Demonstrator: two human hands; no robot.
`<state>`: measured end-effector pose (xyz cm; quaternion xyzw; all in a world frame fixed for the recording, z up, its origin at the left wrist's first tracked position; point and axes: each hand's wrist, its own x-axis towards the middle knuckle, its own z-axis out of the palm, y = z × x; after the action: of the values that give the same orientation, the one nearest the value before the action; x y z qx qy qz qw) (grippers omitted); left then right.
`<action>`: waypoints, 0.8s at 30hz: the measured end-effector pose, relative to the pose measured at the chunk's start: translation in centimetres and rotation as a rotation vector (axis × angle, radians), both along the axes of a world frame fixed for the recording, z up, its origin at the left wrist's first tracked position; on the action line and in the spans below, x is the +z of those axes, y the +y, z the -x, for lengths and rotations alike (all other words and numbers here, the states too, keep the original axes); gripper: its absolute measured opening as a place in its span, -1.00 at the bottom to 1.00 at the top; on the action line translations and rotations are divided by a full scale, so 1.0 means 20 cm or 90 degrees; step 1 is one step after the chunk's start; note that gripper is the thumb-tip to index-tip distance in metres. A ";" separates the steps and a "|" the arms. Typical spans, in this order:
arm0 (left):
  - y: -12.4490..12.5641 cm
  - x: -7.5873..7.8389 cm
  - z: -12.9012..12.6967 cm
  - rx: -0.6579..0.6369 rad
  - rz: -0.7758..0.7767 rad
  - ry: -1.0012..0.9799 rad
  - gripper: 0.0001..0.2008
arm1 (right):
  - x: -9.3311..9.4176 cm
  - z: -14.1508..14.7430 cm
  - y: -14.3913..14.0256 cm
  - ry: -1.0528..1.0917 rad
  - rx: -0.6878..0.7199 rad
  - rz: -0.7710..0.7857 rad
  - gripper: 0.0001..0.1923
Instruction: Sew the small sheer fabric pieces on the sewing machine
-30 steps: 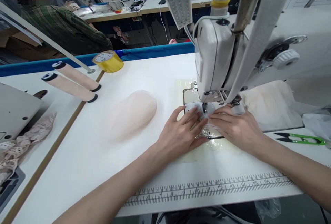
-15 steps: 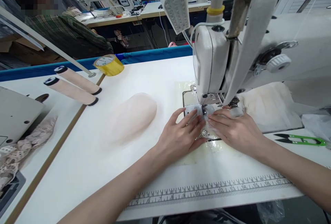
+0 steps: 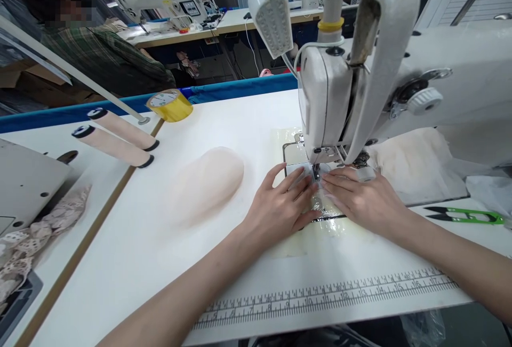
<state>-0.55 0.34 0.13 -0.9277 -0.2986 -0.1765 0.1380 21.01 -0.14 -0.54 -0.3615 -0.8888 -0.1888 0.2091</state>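
A white sewing machine [image 3: 326, 96] stands over the table, its presser foot [image 3: 316, 171] low at the plate. My left hand [image 3: 280, 205] lies palm down just left of the foot, fingers spread and tips on the smooth plate area. From the right, my right hand [image 3: 362, 195] reaches in with its fingers stretched out flat, tips close beside the foot. A small, sheer pale piece seems to lie under the fingertips; its shape is mostly hidden. Left of my hands rests a beige moulded cup [image 3: 218, 181], dome up.
Two beige thread spools [image 3: 114, 147] and a yellow tape roll [image 3: 171, 105] are at the back left. Green thread snips [image 3: 466, 214] and folded pale fabric [image 3: 416, 165] lie right. A ruler strip [image 3: 320, 299] runs along the front edge. A person in plaid [image 3: 108, 58] sits beyond.
The view has shifted slightly, so the table's things appear a little lower. Both hands stay at the presser foot in almost the same pose.
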 end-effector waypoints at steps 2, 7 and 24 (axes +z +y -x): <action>0.00 0.00 0.00 0.001 0.000 0.001 -0.64 | 0.00 0.00 0.00 -0.002 -0.002 -0.004 -0.75; 0.01 0.00 0.00 0.007 0.001 -0.003 -0.62 | 0.01 0.00 0.02 0.004 -0.013 0.000 -0.75; 0.00 0.00 -0.01 0.022 -0.019 -0.004 -0.66 | 0.03 -0.01 0.02 -0.002 -0.033 0.085 -0.58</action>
<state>-0.31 0.27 0.18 -0.9197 -0.3124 -0.1817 0.1535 21.25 0.21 0.06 -0.3971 -0.8902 -0.1352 0.1779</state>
